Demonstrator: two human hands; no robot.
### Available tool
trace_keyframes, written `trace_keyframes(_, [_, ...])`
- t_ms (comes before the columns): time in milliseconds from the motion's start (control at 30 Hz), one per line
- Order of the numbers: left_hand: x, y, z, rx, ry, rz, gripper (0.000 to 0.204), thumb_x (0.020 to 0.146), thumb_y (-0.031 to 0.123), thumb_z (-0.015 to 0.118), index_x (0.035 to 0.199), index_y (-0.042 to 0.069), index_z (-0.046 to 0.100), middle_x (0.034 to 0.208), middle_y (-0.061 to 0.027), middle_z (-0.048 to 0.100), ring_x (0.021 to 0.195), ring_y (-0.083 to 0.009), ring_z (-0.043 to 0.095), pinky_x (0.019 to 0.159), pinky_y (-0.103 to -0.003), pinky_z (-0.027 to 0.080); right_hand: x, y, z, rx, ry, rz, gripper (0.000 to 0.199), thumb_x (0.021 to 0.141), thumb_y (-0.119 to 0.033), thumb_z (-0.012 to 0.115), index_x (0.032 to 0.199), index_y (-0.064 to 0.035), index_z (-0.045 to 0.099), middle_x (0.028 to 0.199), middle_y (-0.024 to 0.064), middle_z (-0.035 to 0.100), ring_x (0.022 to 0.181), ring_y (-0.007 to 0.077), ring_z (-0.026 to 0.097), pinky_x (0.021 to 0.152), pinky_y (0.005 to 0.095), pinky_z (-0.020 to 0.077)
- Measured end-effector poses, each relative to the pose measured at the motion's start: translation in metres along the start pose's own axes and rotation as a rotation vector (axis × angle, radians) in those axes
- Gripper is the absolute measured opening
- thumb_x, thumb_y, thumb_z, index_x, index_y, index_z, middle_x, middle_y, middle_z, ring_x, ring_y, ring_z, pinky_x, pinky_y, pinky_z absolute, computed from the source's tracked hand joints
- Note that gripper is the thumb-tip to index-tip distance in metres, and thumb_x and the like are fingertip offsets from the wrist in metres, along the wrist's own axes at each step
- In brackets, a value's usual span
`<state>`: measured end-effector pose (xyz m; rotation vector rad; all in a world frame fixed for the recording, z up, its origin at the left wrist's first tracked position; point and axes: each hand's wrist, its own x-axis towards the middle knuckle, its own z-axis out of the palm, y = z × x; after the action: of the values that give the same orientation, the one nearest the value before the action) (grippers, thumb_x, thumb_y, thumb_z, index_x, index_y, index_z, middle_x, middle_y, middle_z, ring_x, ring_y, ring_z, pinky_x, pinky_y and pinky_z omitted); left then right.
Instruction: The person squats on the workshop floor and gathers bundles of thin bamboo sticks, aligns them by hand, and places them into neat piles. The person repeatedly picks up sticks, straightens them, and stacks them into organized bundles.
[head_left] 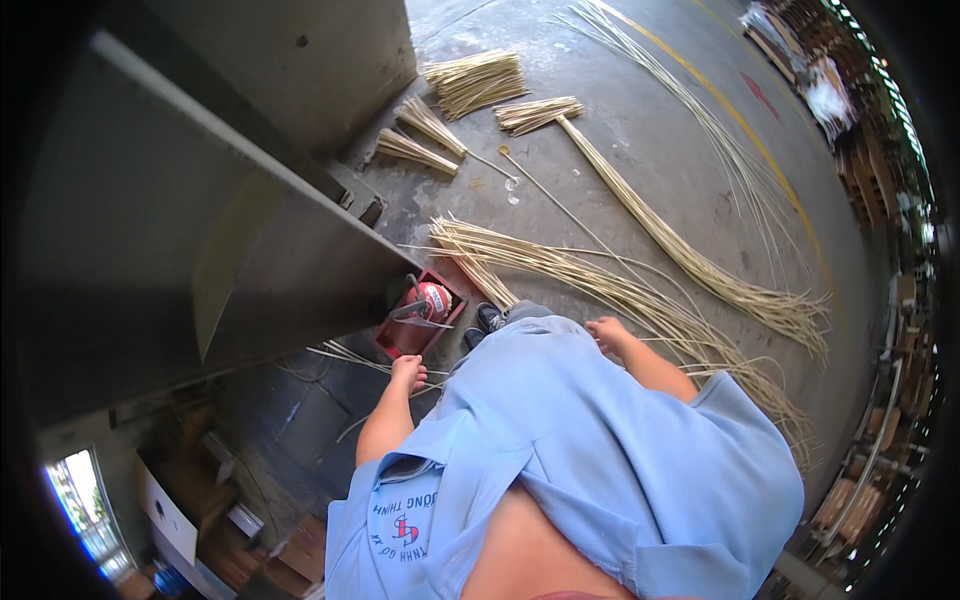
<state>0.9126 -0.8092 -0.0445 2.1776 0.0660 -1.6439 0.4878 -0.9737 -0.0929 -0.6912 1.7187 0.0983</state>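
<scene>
My left hand is curled closed beside a red box on the floor. Thin pale cane strands run up to and past it, but whether the fingers grip them cannot be made out. On the other side of my body, my right hand has its fingers curled, next to a long loose pile of cane strands. What it holds, if anything, is too small to tell. A short bundle of cut canes stands out from under that pile by my shoes.
The red box holds a fire extinguisher against a grey metal panel. Ahead lie short cane bundles and a long cane bundle. Thin strands cross the floor beside a yellow line. Wooden stacks line the right.
</scene>
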Motion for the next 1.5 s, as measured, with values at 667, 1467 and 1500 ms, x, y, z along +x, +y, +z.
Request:
trace_keyframes(667, [0.026, 0.142, 0.104, 0.307, -0.242, 0.021, 0.034, 0.097, 0.032, 0.067, 0.126, 0.015, 0.062, 0.098, -0.0058, 0.07, 0.073, -0.018, 0.066, 0.061, -0.034, 0.057, 0.084, -0.053, -0.076, -0.034, 0.003, 0.052, 0.027, 0.094, -0.031, 0.069, 0.104, -0.0068, 0.069, 0.086, 0.0057, 0.068, 0.071, 0.0202, 0.062, 0.059, 0.0426, 0.0513])
trace_keyframes(1467, [0.524, 0.105, 0.378, 0.094, -0.462, -0.093, 0.069, 0.084, 0.035, 0.084, 0.137, 0.003, 0.054, 0.105, -0.0093, 0.071, 0.082, -0.0164, 0.066, 0.068, -0.031, 0.053, 0.589, -0.128, -0.097, -0.844, 0.442, -0.166, 0.037, 0.089, -0.03, 0.065, 0.118, -0.0064, 0.066, 0.118, 0.0214, 0.066, 0.11, 0.0389, 0.064, 0.093, 0.0484, 0.0528])
trace_keyframes(1500, [0.553, 0.097, 0.373, 0.075, -0.4, -0.096, 0.071, 0.083, 0.035, 0.084, 0.138, 0.001, 0.053, 0.106, -0.0093, 0.07, 0.083, -0.0164, 0.065, 0.069, -0.03, 0.052, 0.624, -0.144, -0.073, -0.864, 0.407, -0.133, 0.039, 0.09, -0.031, 0.065, 0.121, -0.0065, 0.063, 0.123, 0.0205, 0.063, 0.115, 0.0397, 0.06, 0.098, 0.0487, 0.051])
